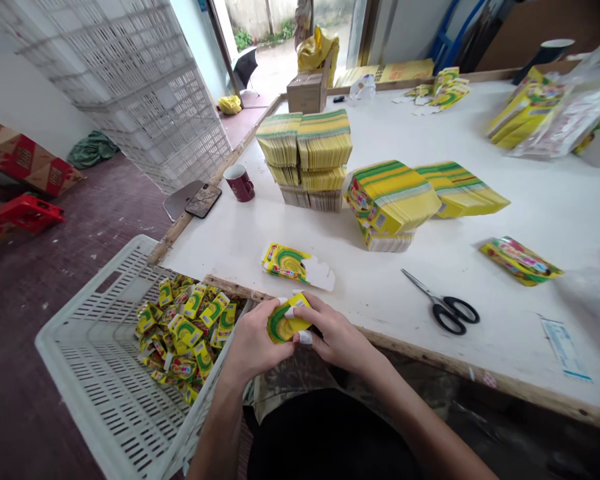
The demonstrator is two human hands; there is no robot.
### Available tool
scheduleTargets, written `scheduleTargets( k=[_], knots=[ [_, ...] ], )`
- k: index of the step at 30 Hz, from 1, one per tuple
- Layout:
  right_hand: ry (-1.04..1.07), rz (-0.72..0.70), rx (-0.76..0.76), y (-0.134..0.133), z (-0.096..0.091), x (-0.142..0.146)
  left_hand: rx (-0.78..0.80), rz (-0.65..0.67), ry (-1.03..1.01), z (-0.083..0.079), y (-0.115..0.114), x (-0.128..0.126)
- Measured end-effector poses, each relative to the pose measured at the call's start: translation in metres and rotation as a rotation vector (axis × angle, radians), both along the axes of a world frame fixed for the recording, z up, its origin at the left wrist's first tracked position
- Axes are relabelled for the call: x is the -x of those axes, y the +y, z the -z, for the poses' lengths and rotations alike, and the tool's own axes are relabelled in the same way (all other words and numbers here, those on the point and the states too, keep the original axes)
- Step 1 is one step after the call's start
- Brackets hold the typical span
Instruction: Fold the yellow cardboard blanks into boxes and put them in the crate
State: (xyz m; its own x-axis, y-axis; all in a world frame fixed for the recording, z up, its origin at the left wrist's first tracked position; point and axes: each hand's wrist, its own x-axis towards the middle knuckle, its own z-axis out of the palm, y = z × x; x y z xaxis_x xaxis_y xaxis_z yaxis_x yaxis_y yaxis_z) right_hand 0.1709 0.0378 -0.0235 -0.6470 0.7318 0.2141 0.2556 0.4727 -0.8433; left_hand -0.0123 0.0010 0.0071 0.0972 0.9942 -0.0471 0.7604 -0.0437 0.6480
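Between my two hands, at the table's front edge, is a small yellow and green crayon box. My left hand grips its left side. My right hand, with white tape on some fingertips, has its fingers closed on the right side. Just beyond, a flattened crayon box with white flaps lies on the white table. To my left, a white plastic crate holds many small yellow boxes.
Stacks of flat yellow cartons and a tilted carton stack stand farther back. Black-handled scissors lie at right, near a crayon pack. A maroon mug and a phone sit at left. Tall white crates rise beyond.
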Motion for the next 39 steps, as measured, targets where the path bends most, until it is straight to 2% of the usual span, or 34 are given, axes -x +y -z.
scheduleTargets(
  k=[11, 15, 19, 33, 35, 36, 39],
  knots=[
    [-0.061, 0.005, 0.014, 0.003, -0.006, -0.007, 0.042, 0.05, -0.068, 0.003, -0.001, -0.003],
    [-0.005, 0.001, 0.04, -0.003, -0.003, -0.004, 0.01, 0.028, -0.032, 0.002, -0.001, 0.0],
    [0.037, 0.075, 0.071, -0.007, 0.0, -0.001, -0.026, 0.037, 0.021, 0.001, 0.002, 0.001],
    [0.154, 0.123, 0.128, -0.003, 0.002, 0.015, -0.042, 0.029, 0.001, 0.001, 0.0, 0.007],
    [0.193, 0.115, 0.133, -0.002, 0.006, 0.015, -0.048, -0.03, -0.008, 0.004, 0.001, 0.013],
    [0.204, 0.118, 0.144, -0.001, 0.009, 0.015, -0.063, -0.104, 0.002, 0.005, 0.002, 0.018],
    [0.191, 0.159, 0.198, -0.001, 0.015, 0.014, -0.193, -0.452, 0.139, 0.011, 0.007, 0.037]
  ],
)
